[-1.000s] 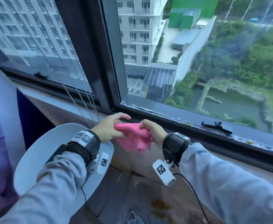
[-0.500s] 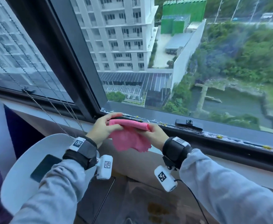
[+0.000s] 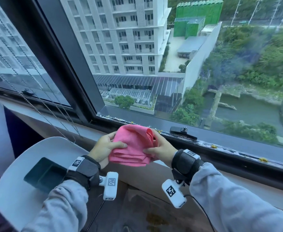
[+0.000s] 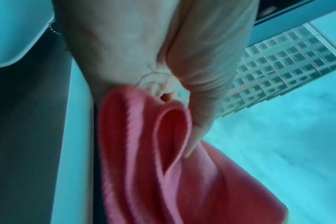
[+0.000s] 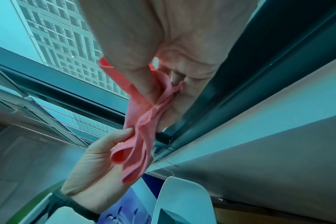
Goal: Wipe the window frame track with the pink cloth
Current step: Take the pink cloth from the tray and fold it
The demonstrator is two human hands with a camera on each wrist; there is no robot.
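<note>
We are holding the folded pink cloth (image 3: 132, 145) just before the track (image 3: 221, 146), left hand (image 3: 104, 148) and right hand (image 3: 161, 149) pinching its sides; wiping is seemingly not begun, debris lying there.

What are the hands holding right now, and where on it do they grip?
Both hold the folded pink cloth. The left hand pinches its left edge, thumb on top; the right hand pinches its right edge, where the folds bunch.
</note>
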